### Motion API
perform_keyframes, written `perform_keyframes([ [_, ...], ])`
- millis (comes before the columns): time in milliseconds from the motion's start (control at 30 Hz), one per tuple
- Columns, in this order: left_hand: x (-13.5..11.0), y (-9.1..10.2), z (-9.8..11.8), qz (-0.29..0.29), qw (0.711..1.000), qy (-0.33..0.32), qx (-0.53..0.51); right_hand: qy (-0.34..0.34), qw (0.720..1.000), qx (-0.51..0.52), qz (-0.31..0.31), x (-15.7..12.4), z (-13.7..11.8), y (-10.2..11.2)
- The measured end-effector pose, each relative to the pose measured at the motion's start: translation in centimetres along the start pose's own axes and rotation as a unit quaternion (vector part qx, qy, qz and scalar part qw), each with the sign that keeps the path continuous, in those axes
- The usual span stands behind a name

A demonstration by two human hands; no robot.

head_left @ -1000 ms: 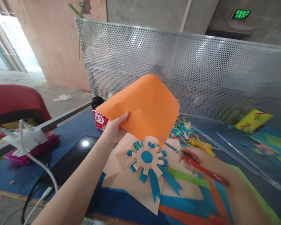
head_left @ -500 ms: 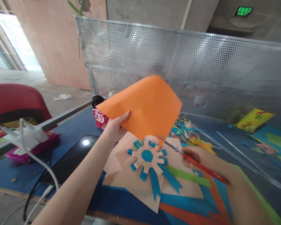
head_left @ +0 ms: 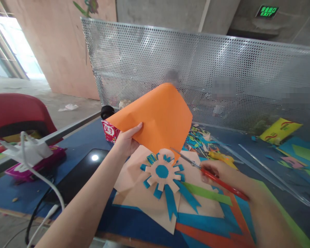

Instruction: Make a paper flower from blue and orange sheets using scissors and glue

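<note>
A sheet of orange paper (head_left: 157,117) is held up at its lower left edge by my left hand (head_left: 130,139), thumb on the near face. My right hand (head_left: 214,172) is closed around red-handled scissors (head_left: 224,186). Their blades reach the sheet's lower corner, where a narrow orange piece hangs down. Below lies a paper rosette (head_left: 162,171) with a blue centre, pale and blue loops and two blue tails (head_left: 171,203). It rests on pale paper sheets (head_left: 150,210). A green paper strip (head_left: 209,193) extends right from under the tails.
A black tablet-like panel (head_left: 79,175) and white charger (head_left: 32,151) with cables lie left. A red box (head_left: 110,132) stands behind my left hand. Paper scraps (head_left: 200,137), a yellow glue gun (head_left: 222,158) and a yellow packet (head_left: 281,131) are right. A perforated metal screen (head_left: 144,51) borders the back.
The orange sheet's right side has swung inward to the left, baring more of the scraps behind it. My right hand and the scissors have shifted very slightly left.
</note>
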State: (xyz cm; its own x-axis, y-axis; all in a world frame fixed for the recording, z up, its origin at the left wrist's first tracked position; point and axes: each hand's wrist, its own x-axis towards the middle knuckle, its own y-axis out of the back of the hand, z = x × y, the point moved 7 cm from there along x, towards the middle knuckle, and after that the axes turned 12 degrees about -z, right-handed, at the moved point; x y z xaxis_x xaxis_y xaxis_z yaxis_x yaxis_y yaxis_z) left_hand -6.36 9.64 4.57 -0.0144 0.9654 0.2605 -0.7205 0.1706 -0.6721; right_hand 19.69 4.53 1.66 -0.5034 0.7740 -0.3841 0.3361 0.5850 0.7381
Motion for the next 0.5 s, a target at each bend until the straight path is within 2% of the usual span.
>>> perform_keyframes([
  [267, -0.09, -0.26, -0.52, -0.014, 1.000, 0.001, 0.005, 0.019, 1.000, 0.015, 0.006, 0.07, -0.99, -0.13],
  [500, 0.04, -0.10, -0.72, -0.022, 1.000, 0.008, 0.011, 0.005, 0.999, 0.034, 0.008, 0.07, -0.19, -0.10],
])
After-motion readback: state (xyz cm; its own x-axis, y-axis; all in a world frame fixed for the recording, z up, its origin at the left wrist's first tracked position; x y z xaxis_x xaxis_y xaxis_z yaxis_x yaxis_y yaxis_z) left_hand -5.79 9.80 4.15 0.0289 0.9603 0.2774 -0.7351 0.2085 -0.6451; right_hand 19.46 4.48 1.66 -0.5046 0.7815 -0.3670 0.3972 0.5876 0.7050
